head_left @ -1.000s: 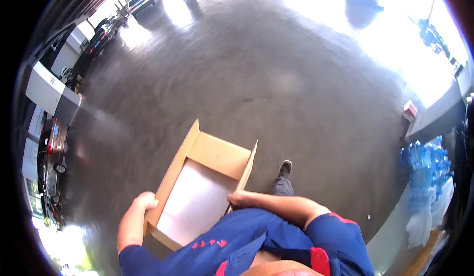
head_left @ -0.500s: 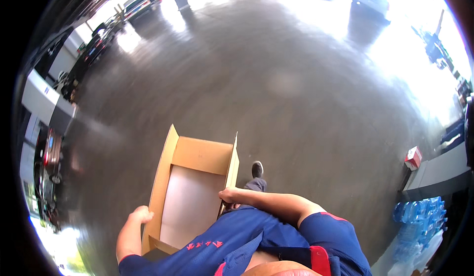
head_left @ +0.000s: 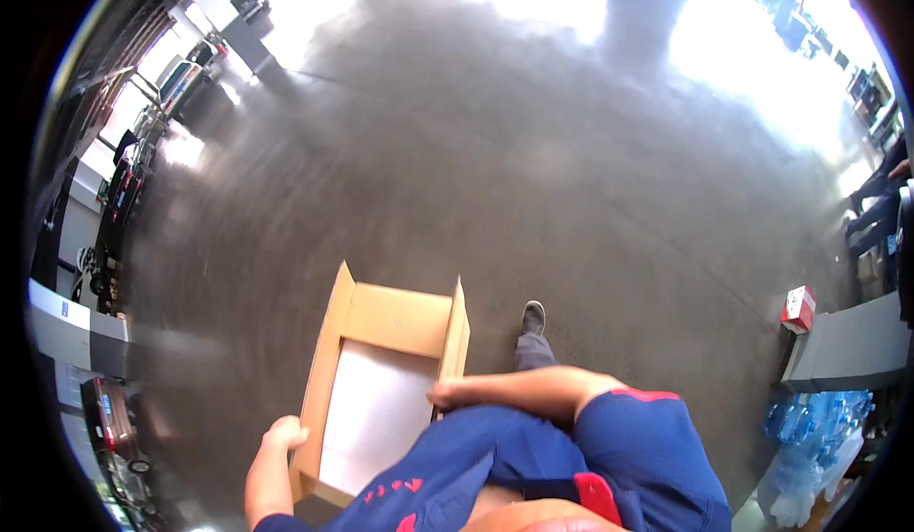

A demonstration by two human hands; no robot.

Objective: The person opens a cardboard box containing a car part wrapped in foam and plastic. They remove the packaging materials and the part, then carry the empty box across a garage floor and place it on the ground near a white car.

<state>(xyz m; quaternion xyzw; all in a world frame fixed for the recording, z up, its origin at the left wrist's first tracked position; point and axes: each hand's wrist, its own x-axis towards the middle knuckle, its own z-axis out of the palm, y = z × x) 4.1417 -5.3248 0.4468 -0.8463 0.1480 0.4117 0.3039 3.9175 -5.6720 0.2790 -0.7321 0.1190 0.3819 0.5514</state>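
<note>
While both hands hold the load low in front of the body, the items stand as follows, from left to right. At the far left, one brown car (head_left: 110, 416), rear lamps showing, parked near a white and grey pillar (head_left: 76, 325). Next, one left hand (head_left: 285, 434), grasping the left wall of the box, thumb at the upper edge. Then one cardboard box (head_left: 394, 317), brown, open at the top, its flaps raised at the far end; it sits left of the middle, close against the person's front, above the grey floor (head_left: 533, 189). Inside it, one white layer (head_left: 373, 420), flat and pale (sheet or packed item, one cannot tell which). Next, one right hand (head_left: 446, 395), clasped on the right wall of the box, its fingers partly hidden. Beside it, one dark blue shirt (head_left: 519, 442) with red trim, worn by the person, and, just beyond the right forearm, one dark shoe (head_left: 534, 317) below a grey trouser leg (head_left: 533, 351). At the far right, a group of blue water bottles (head_left: 817, 416), clear plastic wrap (head_left: 798, 482) beside them, and one red and white carton (head_left: 799, 309) by a grey ledge (head_left: 850, 346).
</note>
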